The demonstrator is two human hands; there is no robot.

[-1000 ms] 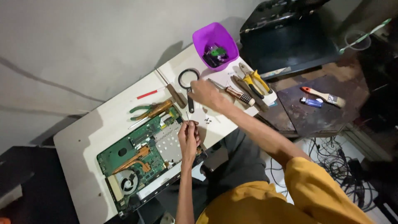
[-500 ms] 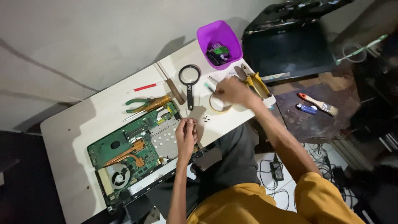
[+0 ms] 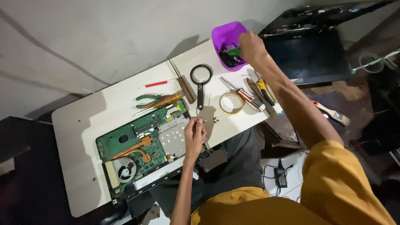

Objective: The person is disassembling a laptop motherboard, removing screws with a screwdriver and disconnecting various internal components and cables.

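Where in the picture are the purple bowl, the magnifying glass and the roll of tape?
purple bowl [image 3: 219, 35]: head view, on its left rim.
magnifying glass [image 3: 201, 74]: head view, on the middle of its round lens.
roll of tape [image 3: 223, 108]: head view, on the left side of its ring.

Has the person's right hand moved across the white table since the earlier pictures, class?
Yes. The right hand has travelled away from the black magnifying glass to the purple plastic bowl, where it now holds a small green thing.

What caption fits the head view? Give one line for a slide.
Right hand reaches into purple bowl while left hand rests over opened laptop board.
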